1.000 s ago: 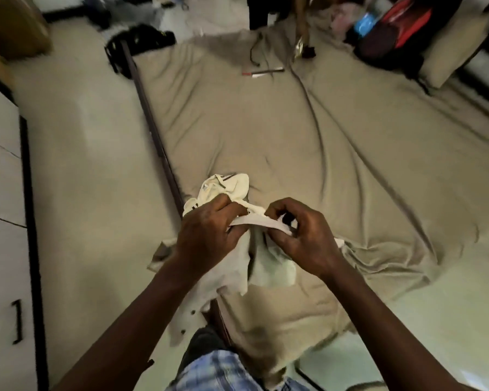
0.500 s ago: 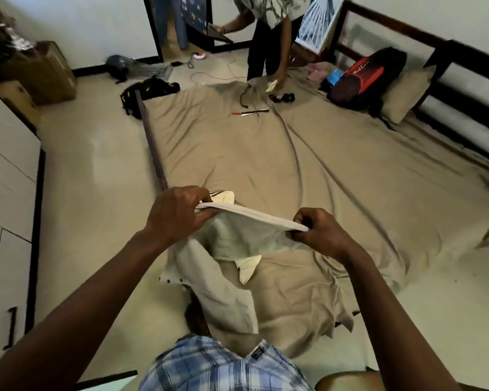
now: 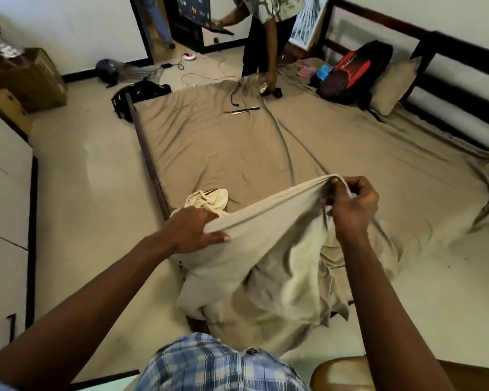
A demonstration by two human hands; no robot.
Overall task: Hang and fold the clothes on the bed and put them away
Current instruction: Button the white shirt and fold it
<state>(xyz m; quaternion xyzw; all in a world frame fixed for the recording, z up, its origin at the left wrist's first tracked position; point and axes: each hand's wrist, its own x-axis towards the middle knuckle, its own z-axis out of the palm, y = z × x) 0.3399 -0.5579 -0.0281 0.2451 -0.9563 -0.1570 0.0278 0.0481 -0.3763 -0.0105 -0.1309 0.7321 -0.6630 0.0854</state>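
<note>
Left hand (image 3: 194,231) and right hand (image 3: 350,206) each grip the garment's (image 3: 266,249) top edge in curled fingers, stretched taut above the bed (image 3: 237,150).

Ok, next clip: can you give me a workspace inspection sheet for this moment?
Surface: bed under a wrinkled tan sheet, bunched at the near corner.
Job's things: pale garment stretched in the air between both hands; cream garment crumpled by the bed's left edge.
Clutter: backpack and pillow at the far right of the bed; pen further left.
Grippers: left hand grips one end of the pale garment; right hand pinches the other end, higher.
Cables: black cable on the bed; orange cable on the floor beyond.
Surroundings: another person reaching onto the far end; cardboard box, cupboard and helmet on the left.
</note>
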